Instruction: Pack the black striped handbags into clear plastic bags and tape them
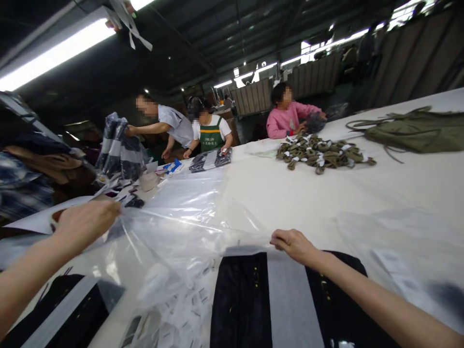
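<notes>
A clear plastic bag (pixel 163 232) is stretched across the view between my two hands. My left hand (pixel 89 220) is closed on its edge at the left. My right hand (pixel 295 245) pinches the other end between thumb and fingers, just above a folded black garment (pixel 239 299). A pale strip (pixel 290 299) runs down the middle of that garment. At the lower left lies another folded black garment (pixel 83 319) with a similar strip. Small white tags (pixel 188 309) lie between the two garments, partly seen through clear plastic.
Olive drawstring-like bundles (pixel 322 152) and an olive cloth piece (pixel 416 128) lie on the far side of the white table (pixel 261 188). Across it stand a person in pink (pixel 286 118), one in a green apron (pixel 210 133) and one holding bagged goods (pixel 174 123).
</notes>
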Demonstrator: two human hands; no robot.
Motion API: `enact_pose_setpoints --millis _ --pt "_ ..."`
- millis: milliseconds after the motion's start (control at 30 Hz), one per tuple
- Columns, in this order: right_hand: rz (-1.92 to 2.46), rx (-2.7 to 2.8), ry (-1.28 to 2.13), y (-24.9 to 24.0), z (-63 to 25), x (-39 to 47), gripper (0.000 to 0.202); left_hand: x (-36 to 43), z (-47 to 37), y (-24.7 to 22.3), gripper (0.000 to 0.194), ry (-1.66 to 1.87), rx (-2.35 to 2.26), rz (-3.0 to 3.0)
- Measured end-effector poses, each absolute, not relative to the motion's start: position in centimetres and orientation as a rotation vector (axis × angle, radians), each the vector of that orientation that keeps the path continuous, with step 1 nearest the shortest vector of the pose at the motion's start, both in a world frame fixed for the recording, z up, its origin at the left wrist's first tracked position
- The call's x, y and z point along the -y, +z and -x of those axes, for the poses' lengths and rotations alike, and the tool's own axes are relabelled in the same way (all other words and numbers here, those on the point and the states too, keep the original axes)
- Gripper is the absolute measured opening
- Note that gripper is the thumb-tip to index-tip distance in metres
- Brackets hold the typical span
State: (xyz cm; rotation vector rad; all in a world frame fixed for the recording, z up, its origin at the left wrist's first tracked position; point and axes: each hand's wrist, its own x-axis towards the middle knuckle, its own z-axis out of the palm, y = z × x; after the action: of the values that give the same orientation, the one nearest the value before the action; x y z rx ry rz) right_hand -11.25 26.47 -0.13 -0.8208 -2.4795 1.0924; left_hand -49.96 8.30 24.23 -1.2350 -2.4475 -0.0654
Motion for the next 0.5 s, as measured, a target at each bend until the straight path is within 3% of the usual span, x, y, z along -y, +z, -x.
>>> enact_pose_setpoints --millis 67,133,233,300,367,500 --pt "0.759 2.186 1.385 1.7 10.8 -25.3 0.025 -13.2 49.4 24.5 0.023 0.069 2.506 0.996" --pt "0.734 1.805 1.678 3.2 10.5 -24.5 0.03 -18.9 47.0 25.5 0.022 -0.164 2.416 0.878" --pt "0.833 1.168 1.911 3.8 10.2 -24.6 0.035 -28.4 41.4 26.8 0.028 -0.628 2.09 1.145" --pt "0.87 0.852 1.953 2.7 9.8 -25.5 0.038 -34.7 37.4 25.9 0.043 -0.689 1.827 1.608" --pt "0.864 0.623 2.006 0.7 9.4 -26.9 0.042 -40.5 33.9 22.9 0.066 -0.649 1.658 2.026" --pt "0.894 0.263 1.984 -4.0 8.1 -30.4 0.041 -46.5 29.6 13.2 0.052 -0.659 1.494 2.425"
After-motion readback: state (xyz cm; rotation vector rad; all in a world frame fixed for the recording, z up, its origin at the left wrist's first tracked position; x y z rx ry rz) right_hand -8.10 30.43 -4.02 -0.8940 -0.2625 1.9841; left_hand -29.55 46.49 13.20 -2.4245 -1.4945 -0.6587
